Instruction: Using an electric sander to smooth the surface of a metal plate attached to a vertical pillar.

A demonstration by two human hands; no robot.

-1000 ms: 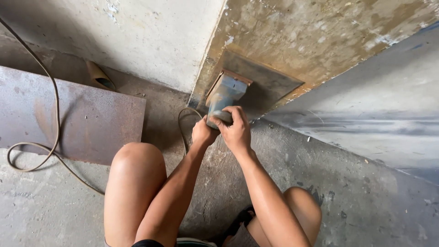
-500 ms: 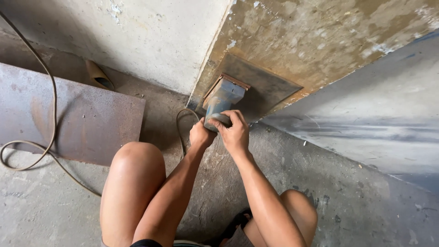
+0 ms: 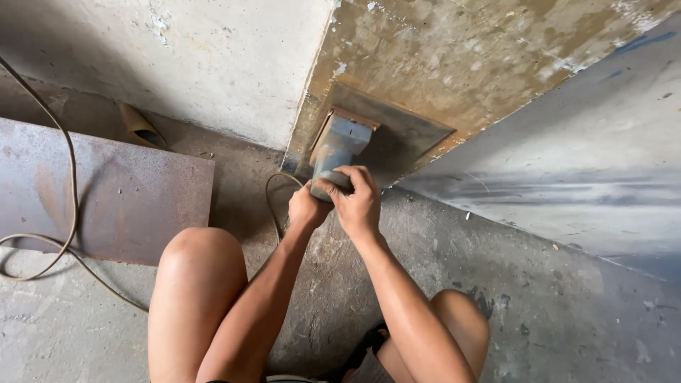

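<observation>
I am squatting and hold a blue-grey electric sander [image 3: 339,145] with both hands. My left hand [image 3: 306,207] grips the rear of its body from the left. My right hand [image 3: 357,201] wraps over the handle from the right. The sander's flat pad presses against a rusty, stained metal panel [image 3: 454,64] that leans against the wall. A darker sanded patch [image 3: 404,135] surrounds the tool on the panel. The power cord [image 3: 273,195] loops out from under my left hand.
A rusty steel plate [image 3: 106,191] lies flat on the concrete floor at the left, with a cable [image 3: 67,184] curving over it. A small rusty pipe piece [image 3: 142,128] sits by the pale wall [image 3: 213,57]. A grey sheet [image 3: 567,170] slopes at the right. My knees flank my arms.
The sander and both hands have shifted slightly up and right along the panel. The view has drifted a little; the cable loop at left sits lower in frame.
</observation>
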